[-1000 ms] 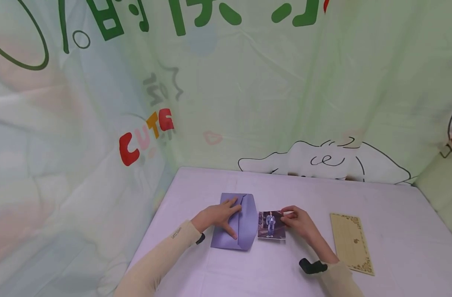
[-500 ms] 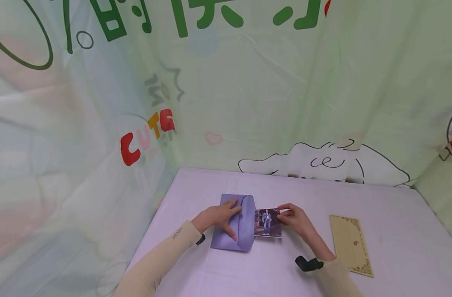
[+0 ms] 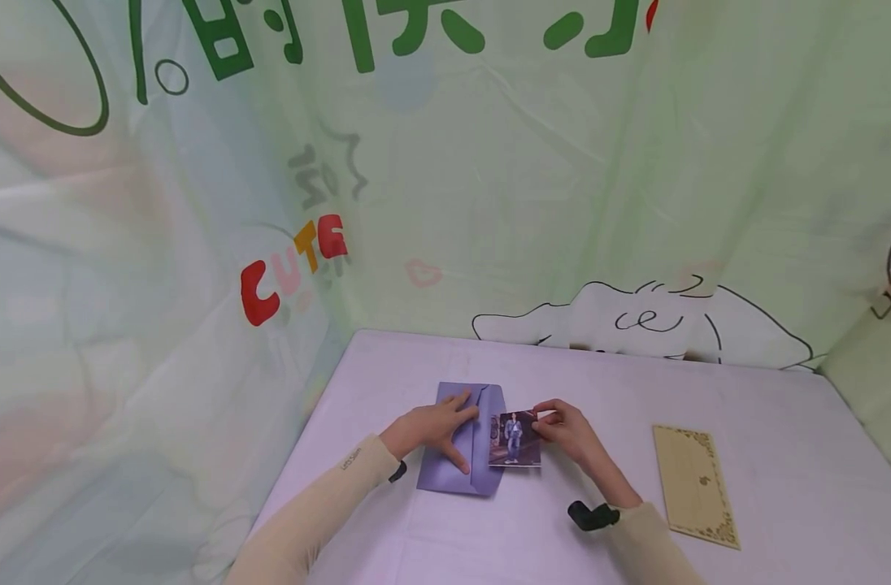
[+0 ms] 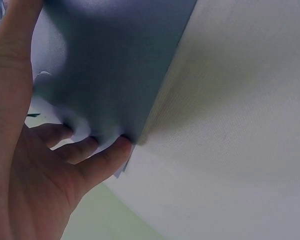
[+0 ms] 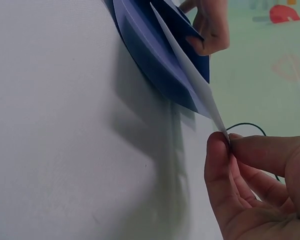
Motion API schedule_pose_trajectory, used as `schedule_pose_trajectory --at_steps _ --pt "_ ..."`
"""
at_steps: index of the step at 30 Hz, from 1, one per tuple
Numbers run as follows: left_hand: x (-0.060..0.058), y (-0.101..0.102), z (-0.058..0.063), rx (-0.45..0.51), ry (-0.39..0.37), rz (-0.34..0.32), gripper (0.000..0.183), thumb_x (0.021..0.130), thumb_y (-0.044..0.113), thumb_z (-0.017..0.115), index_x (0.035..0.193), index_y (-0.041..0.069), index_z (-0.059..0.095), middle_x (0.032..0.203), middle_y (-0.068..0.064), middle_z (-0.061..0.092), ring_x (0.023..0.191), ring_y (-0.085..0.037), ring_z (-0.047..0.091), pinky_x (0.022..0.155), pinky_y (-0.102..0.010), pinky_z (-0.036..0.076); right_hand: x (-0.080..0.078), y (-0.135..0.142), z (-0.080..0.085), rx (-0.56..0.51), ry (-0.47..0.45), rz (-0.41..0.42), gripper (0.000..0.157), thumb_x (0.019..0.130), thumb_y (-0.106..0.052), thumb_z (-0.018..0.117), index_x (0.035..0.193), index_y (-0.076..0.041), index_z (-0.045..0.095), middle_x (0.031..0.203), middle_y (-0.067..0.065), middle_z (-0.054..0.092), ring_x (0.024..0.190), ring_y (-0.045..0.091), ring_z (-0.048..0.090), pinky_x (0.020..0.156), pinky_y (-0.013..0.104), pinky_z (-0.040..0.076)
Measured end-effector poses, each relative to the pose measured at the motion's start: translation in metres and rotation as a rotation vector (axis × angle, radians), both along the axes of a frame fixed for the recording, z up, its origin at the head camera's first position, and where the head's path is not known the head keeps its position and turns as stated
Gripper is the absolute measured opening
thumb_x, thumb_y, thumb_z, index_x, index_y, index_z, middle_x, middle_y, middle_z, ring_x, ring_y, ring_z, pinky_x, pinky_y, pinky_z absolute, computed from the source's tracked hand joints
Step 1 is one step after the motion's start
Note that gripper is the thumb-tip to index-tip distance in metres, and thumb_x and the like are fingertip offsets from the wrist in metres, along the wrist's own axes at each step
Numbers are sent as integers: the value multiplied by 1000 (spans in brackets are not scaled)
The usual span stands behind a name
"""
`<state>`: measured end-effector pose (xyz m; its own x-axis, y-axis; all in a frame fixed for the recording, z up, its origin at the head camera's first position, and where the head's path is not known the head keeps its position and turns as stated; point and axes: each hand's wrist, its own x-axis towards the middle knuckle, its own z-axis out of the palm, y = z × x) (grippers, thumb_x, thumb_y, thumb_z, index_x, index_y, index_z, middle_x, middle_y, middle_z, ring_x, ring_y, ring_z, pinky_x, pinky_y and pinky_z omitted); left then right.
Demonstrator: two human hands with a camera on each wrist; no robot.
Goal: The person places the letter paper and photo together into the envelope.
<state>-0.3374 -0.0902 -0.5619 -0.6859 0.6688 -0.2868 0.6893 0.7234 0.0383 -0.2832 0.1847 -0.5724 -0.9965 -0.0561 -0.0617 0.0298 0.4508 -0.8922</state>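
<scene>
A purple envelope (image 3: 445,471) lies on the table with its flap opened toward the right. My left hand (image 3: 436,426) rests on it with spread fingers; the left wrist view shows the fingertips (image 4: 121,145) touching the envelope's surface. My right hand (image 3: 568,431) pinches a photo (image 3: 515,439) of a standing figure by its right edge, between thumb and forefinger. The photo's left part lies over the envelope's flap. Edge-on in the right wrist view, the photo (image 5: 192,70) reaches in toward the envelope's opening; how far inside it is I cannot tell.
A pale wooden board (image 3: 694,487) with ornate corners lies right of my right forearm. The table (image 3: 606,382) has a light lilac cover. Printed curtains (image 3: 489,179) hang behind it and on the left.
My right hand has moved left with the photo, from beside the envelope's flap to over it. My left hand has stayed in place on the envelope.
</scene>
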Motion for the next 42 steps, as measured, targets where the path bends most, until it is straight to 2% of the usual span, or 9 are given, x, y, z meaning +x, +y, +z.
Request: schedule_pose_trajectory --at_steps 9,17,26,32,42 --pt "1 0 2 16 -8 1 99 65 78 75 143 28 38 168 -16 17 149 -40 33 109 -47 46 -2 -15 3 25 28 13 31 90 1 70 118 9 61 92 22 70 78 18 65 66 27 54" --pt "1 -1 1 -2 -27 13 112 66 79 74 155 27 29 169 -14 12 151 -39 28 111 -48 43 -8 -29 0 21 36 10 29 89 1 70 116 8 62 89 21 71 74 15 65 64 26 54" --pt "0 -1 3 4 -32 25 115 66 79 73 158 26 27 169 -13 13 152 -37 28 112 -47 42 -12 -47 -2 9 31 16 29 88 2 69 115 8 61 88 20 70 71 13 65 62 28 55" --pt "0 -2 2 13 -18 19 113 66 79 74 156 27 30 169 -14 16 151 -37 31 110 -46 45 -13 -60 -2 38 29 9 28 88 2 70 114 6 61 84 15 69 66 12 64 57 25 51" --pt "-1 -3 1 31 -17 11 104 67 79 74 150 30 34 168 -14 19 150 -36 32 108 -45 46 -17 -81 -10 46 42 35 27 88 4 69 114 7 61 82 14 71 66 17 68 61 29 57"
